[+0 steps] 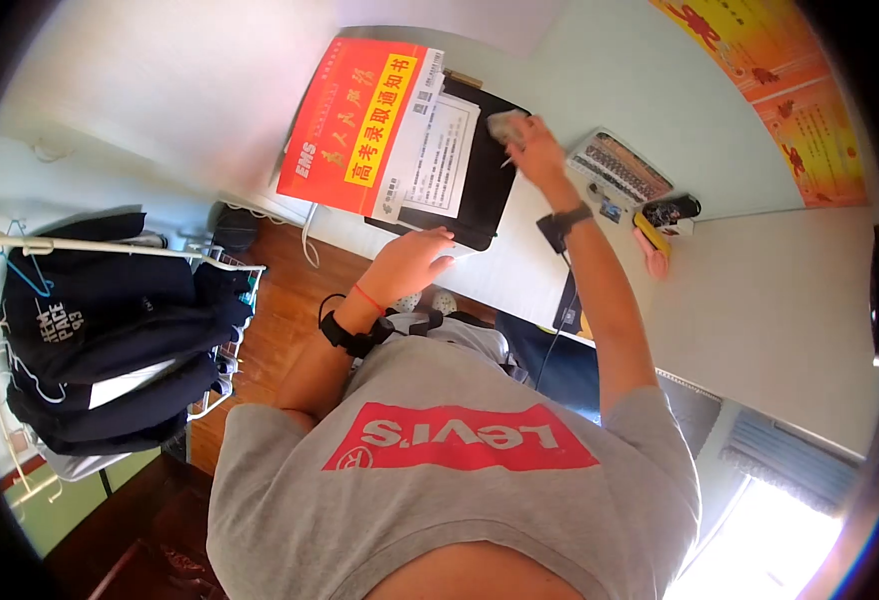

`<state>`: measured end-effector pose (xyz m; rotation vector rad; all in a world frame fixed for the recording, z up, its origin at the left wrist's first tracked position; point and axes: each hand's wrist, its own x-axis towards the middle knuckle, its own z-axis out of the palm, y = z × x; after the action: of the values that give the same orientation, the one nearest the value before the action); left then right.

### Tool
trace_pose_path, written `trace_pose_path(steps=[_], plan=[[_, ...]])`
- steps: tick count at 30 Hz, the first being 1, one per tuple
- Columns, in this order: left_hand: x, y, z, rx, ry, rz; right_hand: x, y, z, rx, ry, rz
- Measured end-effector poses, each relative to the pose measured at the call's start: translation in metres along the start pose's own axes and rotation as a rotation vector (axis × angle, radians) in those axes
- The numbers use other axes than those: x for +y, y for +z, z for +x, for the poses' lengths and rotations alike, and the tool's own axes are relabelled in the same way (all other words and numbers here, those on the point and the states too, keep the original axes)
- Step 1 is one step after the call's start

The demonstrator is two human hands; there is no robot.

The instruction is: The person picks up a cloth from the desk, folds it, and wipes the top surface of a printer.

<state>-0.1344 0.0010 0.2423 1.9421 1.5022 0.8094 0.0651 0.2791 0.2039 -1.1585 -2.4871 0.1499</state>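
My right hand (540, 155) is closed on a crumpled greyish cloth (506, 126) at the far right corner of a flat black case (492, 130). My left hand (410, 265) lies with fingers stretched out at the near edge of that case, holding nothing that I can see. On the case lie a white printed sheet (447, 155) and a large red and yellow EMS envelope (335, 120), which overlaps the sheet and hangs past the left side. The case rests on a white desk (535, 240).
Right of the case are a keyboard (623, 167), a dark can-like object (672, 212) and a pink item (652, 255). A white cable (310, 240) hangs at the left desk edge. Dark clothes hang on a white rack (120, 245) to the left.
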Motion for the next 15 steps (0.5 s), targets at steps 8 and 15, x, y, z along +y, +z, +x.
trace_pose_path(steps=[8,15], plan=[[-0.009,0.005,-0.002,0.0,0.047,0.022,-0.002,-0.005,0.001,-0.035,0.254,0.133],[-0.009,-0.005,0.009,-0.118,0.029,0.064,-0.054,-0.047,-0.115,-0.075,0.151,0.481]])
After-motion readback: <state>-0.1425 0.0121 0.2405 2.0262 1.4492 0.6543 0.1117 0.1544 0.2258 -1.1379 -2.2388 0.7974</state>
